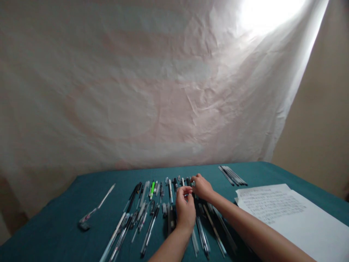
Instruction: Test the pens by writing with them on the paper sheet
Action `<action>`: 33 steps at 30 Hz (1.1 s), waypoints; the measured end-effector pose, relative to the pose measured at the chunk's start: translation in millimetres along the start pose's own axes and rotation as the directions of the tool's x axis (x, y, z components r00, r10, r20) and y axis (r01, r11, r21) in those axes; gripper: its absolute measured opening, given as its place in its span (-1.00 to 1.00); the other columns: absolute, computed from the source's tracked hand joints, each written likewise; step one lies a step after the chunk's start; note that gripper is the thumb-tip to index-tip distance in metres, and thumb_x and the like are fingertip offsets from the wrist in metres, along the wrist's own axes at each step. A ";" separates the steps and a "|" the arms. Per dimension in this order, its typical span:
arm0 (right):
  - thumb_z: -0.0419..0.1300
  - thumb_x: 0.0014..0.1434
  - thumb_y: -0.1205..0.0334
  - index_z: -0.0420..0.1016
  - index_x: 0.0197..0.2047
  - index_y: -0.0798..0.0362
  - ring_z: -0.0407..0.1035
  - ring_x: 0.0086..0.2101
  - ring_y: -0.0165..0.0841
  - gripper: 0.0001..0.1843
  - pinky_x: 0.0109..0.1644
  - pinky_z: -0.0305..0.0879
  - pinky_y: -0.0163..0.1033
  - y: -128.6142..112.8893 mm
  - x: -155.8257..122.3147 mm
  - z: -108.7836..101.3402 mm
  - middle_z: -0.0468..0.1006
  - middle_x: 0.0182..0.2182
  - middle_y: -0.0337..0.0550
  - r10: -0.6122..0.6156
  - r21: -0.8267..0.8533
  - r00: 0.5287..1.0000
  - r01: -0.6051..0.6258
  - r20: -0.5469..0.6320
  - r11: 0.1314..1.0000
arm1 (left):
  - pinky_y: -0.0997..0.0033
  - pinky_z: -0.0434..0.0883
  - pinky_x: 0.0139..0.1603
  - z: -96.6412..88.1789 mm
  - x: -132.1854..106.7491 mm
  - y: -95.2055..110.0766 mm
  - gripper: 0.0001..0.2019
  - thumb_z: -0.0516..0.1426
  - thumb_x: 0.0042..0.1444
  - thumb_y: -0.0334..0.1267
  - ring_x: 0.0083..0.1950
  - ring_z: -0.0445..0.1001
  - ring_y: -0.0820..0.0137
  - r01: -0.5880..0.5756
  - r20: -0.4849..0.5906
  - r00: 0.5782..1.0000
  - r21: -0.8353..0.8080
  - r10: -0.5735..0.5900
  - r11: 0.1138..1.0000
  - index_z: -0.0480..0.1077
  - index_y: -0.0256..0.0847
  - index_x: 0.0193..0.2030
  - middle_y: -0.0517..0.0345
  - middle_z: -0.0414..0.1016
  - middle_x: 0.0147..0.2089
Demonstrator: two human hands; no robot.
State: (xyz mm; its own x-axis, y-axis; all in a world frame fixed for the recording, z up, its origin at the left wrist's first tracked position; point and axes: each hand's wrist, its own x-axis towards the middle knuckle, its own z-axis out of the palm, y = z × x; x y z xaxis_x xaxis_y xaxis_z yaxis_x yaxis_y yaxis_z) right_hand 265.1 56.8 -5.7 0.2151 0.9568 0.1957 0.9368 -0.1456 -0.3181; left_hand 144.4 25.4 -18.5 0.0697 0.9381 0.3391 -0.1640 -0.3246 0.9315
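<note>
Many pens (pixel 147 213) lie spread side by side on a teal tablecloth (pixel 68 240). My left hand (pixel 185 209) hovers over the middle of the spread, fingers curled in a pinch round a small dark thing I cannot make out. Just beyond it, my right hand (pixel 202 187) rests with bent fingers on the far ends of the pens, touching the same spot. One pen with a green barrel (pixel 152 189) stands out at the back of the row.
A single pen (pixel 96 208) lies apart at the left. A small bundle of dark pens (pixel 232 175) sits at the far right. Sheets of written paper (pixel 286 214) cover the right side. A wrinkled white cloth (pixel 136 91) hangs behind the table.
</note>
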 end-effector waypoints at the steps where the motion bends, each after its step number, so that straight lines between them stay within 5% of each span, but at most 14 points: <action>1: 0.10 -0.01 0.30 0.41 -0.17 0.00 0.29 -0.26 -0.33 -0.72 -0.24 0.13 -0.31 -0.5 0.3 -0.1 0.34 -0.17 -0.08 0.000 -0.006 1.000 0.000 0.002 1.000 | 0.37 0.27 -0.13 0.0 -0.1 0.4 -0.83 0.01 -0.06 -0.46 -0.24 0.37 0.40 0.002 0.003 1.000 -0.002 -0.002 1.000 0.31 -0.21 -0.31 0.12 0.38 -0.29; 24: -0.01 -0.09 0.52 0.37 -0.18 0.04 0.24 -0.11 -0.33 -0.61 -0.12 0.06 -0.34 39.2 -3.2 -8.1 0.41 -0.18 -0.14 -0.145 -0.008 0.989 0.145 0.040 0.989 | 0.38 0.27 -0.16 -0.2 -1.8 0.7 -0.83 0.00 -0.05 -0.46 -0.24 0.36 0.40 0.000 0.042 0.999 0.038 -0.001 0.999 0.30 -0.23 -0.30 0.11 0.36 -0.29; 33: 0.03 -0.05 0.40 0.22 0.01 0.12 0.29 -0.14 -0.30 -0.52 -0.17 0.10 -0.35 55.4 -10.2 -10.3 0.40 -0.12 0.00 -0.033 -0.008 0.999 0.033 0.033 0.999 | 0.37 0.29 -0.17 1.1 -1.6 -2.1 -0.84 -0.02 -0.04 -0.47 -0.24 0.37 0.40 0.011 0.063 0.998 0.076 -0.015 0.997 0.28 -0.24 -0.30 0.09 0.36 -0.29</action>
State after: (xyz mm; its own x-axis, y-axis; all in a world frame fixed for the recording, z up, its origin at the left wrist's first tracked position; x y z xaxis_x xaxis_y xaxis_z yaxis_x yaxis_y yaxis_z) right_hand 317.6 36.4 -15.8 0.1746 0.9689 0.1751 0.9457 -0.1155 -0.3040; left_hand 145.8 24.5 -20.8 0.1344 0.9335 0.3324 -0.0881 -0.3229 0.9423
